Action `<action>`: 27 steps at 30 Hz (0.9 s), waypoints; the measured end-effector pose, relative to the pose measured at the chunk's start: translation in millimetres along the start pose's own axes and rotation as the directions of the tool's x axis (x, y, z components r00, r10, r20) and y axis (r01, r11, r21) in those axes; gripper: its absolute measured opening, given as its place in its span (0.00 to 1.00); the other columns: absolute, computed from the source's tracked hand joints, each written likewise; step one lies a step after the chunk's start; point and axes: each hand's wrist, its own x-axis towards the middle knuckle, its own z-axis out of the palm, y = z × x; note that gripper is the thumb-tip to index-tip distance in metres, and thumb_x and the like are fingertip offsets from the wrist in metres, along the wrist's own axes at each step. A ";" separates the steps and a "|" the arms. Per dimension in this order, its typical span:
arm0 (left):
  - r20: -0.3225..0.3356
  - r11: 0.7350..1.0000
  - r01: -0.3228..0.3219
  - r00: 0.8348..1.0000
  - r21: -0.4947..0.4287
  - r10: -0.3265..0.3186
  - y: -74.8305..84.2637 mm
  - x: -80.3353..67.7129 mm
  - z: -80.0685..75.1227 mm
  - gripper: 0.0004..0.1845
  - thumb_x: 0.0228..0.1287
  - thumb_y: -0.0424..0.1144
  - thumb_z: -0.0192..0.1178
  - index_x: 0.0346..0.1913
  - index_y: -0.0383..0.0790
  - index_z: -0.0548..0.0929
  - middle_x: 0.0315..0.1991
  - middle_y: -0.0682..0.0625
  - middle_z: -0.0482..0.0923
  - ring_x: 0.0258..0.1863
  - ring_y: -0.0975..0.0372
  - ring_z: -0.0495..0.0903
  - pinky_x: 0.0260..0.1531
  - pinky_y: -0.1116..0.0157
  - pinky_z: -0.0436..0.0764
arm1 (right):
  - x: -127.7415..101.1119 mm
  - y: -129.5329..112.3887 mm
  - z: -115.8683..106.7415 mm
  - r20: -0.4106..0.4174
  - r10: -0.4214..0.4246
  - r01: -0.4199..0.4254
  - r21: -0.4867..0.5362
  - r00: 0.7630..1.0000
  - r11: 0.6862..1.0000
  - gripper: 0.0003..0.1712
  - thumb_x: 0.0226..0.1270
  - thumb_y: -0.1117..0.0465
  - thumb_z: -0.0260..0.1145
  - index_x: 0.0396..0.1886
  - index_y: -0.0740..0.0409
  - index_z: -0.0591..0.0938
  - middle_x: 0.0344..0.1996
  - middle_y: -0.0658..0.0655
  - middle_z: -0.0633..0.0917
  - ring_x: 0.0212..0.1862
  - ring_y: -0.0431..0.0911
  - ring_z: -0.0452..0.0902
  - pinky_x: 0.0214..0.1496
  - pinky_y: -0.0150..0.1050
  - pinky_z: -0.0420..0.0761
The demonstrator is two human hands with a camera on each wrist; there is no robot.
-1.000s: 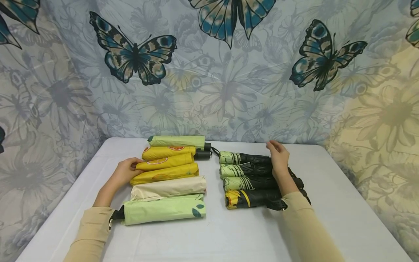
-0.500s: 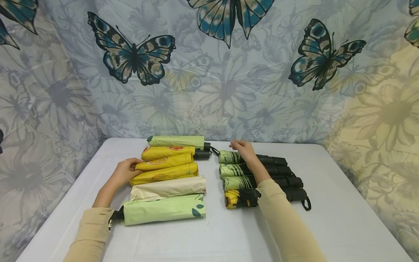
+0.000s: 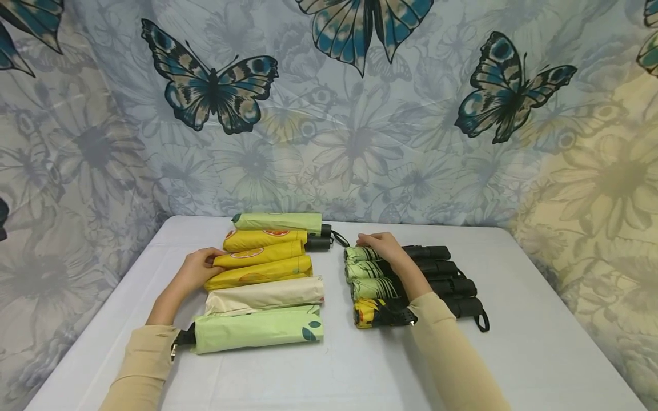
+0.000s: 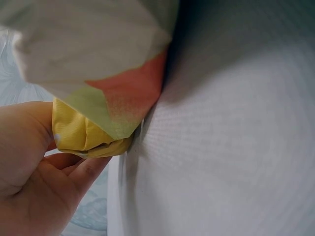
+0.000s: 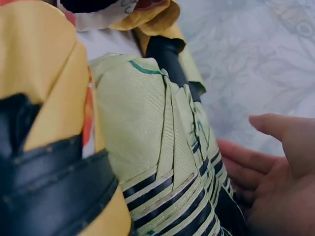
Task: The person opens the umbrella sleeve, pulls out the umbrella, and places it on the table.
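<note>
Head view shows our left hand (image 3: 197,268) curled around the end of a yellow folded umbrella (image 3: 259,255), thumb and fingers pinching its fabric tip, as the left wrist view confirms. That umbrella lies third from the back in a row of six on the left of the white table (image 3: 540,342). Our right hand (image 3: 382,246) rests on the rearmost green-and-black striped umbrella (image 3: 396,252), at the back of a row of four on the right; its fingers bend loosely over the cloth and we cannot tell whether they actually grip it. Both rows lie side by side, near each other. Behind the table hangs a butterfly-printed cloth (image 3: 329,114).
</note>
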 end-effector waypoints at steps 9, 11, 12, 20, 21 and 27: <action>0.008 1.000 0.002 1.000 -0.006 -0.002 -1.8 3.6 1.9 0.18 0.63 0.31 0.63 0.55 0.28 0.79 0.51 0.29 0.79 0.48 0.41 0.82 0.45 0.53 0.85 | -4.4 25.8 -27.8 -0.183 -0.098 0.124 0.137 0.978 0.983 0.27 0.79 0.49 0.49 0.62 0.66 0.77 0.59 0.68 0.80 0.65 0.59 0.71 0.76 0.60 0.57; 0.010 1.000 0.006 1.000 -0.004 -0.006 -2.3 4.0 1.7 0.18 0.63 0.31 0.63 0.55 0.28 0.79 0.51 0.29 0.79 0.48 0.41 0.82 0.45 0.53 0.85 | -5.4 34.5 -36.7 -0.238 -0.089 0.120 0.115 0.967 0.986 0.27 0.79 0.51 0.48 0.61 0.67 0.77 0.59 0.69 0.79 0.65 0.59 0.71 0.75 0.59 0.61; 0.013 1.000 0.009 1.000 -0.002 -0.009 -2.5 3.9 1.6 0.18 0.64 0.31 0.63 0.55 0.28 0.79 0.51 0.29 0.79 0.48 0.42 0.82 0.45 0.53 0.85 | -5.7 38.5 -40.3 -0.250 -0.086 0.115 0.101 0.964 0.988 0.26 0.80 0.51 0.47 0.60 0.67 0.78 0.59 0.69 0.79 0.65 0.59 0.71 0.74 0.58 0.62; 0.010 1.000 0.012 1.000 0.000 -0.012 -3.6 3.6 1.7 0.18 0.63 0.31 0.63 0.55 0.28 0.79 0.51 0.29 0.79 0.48 0.42 0.83 0.45 0.53 0.85 | -3.6 48.1 -48.9 -0.120 -0.091 0.087 -0.037 0.989 0.995 0.28 0.80 0.50 0.45 0.58 0.68 0.80 0.61 0.69 0.78 0.67 0.62 0.68 0.74 0.57 0.62; 0.010 1.000 0.011 1.000 0.000 -0.011 -3.9 3.7 2.0 0.18 0.64 0.31 0.63 0.55 0.28 0.79 0.51 0.29 0.79 0.48 0.42 0.83 0.45 0.53 0.85 | -3.7 47.9 -48.0 -0.119 -0.086 0.080 -0.056 0.989 0.995 0.29 0.80 0.50 0.45 0.56 0.68 0.81 0.60 0.69 0.78 0.67 0.62 0.68 0.74 0.56 0.63; 0.009 1.000 0.005 1.000 -0.001 -0.005 -5.3 4.9 2.9 0.18 0.64 0.31 0.63 0.56 0.27 0.79 0.52 0.28 0.79 0.48 0.42 0.83 0.44 0.53 0.86 | -8.3 46.4 -43.5 -0.167 -0.028 0.015 -0.078 0.986 0.997 0.29 0.80 0.51 0.45 0.53 0.69 0.83 0.60 0.70 0.78 0.66 0.63 0.69 0.73 0.56 0.63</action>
